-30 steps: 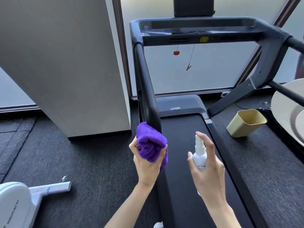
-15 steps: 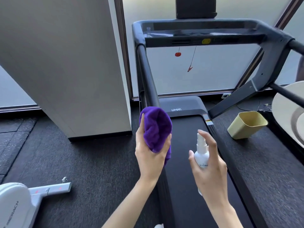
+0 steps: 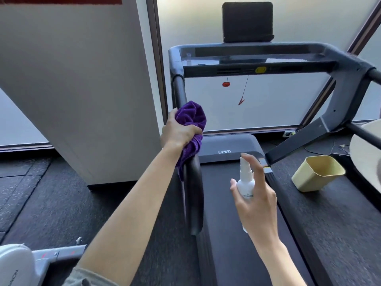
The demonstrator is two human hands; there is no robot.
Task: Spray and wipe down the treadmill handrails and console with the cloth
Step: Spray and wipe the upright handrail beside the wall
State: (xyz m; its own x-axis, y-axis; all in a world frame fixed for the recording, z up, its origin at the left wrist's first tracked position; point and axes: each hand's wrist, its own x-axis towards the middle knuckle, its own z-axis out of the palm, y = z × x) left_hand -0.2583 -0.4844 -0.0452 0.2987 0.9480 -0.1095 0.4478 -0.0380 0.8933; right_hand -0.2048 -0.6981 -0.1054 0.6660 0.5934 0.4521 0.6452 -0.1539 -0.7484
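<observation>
Purple microfibre cloth (image 3: 190, 120) is bunched round the black padded left handrail (image 3: 193, 195), toward its far end, clenched there by the left hand (image 3: 179, 133). Right hand (image 3: 255, 195) grasps the small white spray bottle (image 3: 245, 182), forefinger over the nozzle. Recommended: full wrap, firm pressure, unbroken strokes up to the dark grey console (image 3: 247, 62).

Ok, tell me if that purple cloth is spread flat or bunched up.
Bunched up: the purple cloth is wadded in the left hand, wrapped round the left handrail.
</observation>
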